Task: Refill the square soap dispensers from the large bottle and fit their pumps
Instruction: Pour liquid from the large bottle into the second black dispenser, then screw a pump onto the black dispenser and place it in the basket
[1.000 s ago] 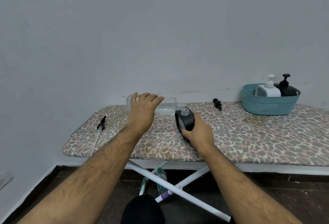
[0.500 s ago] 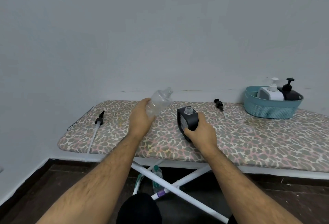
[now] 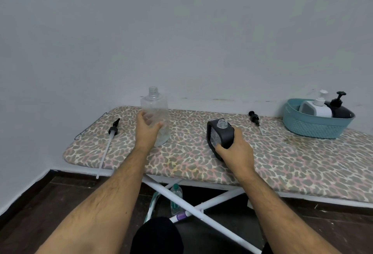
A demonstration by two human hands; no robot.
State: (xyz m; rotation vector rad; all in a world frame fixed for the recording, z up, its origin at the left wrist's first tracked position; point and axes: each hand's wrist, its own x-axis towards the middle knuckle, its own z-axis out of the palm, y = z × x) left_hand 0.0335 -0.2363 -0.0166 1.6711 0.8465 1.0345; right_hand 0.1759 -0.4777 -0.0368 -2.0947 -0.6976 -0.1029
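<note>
Ironing board (image 3: 282,159); left hand (image 3: 146,130) gripping bottle (image 3: 155,112)

The leopard-print tabletop (image 3: 282,165) runs off the right edge of the frame. The teal plastic basket (image 3: 314,126) at right hides the lower halves of the white square dispenser (image 3: 316,109) and black dispenser (image 3: 341,110) inside.

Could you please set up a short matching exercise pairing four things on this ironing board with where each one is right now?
Things:
1. large clear bottle
2. black square dispenser
3. white dispenser
4. long-tube pump

Places:
A. in the teal basket
B. upright, held by the left hand
C. lying at the board's left end
D. tilted, gripped by the right hand

Pairs: 1-B, 2-D, 3-A, 4-C
</note>
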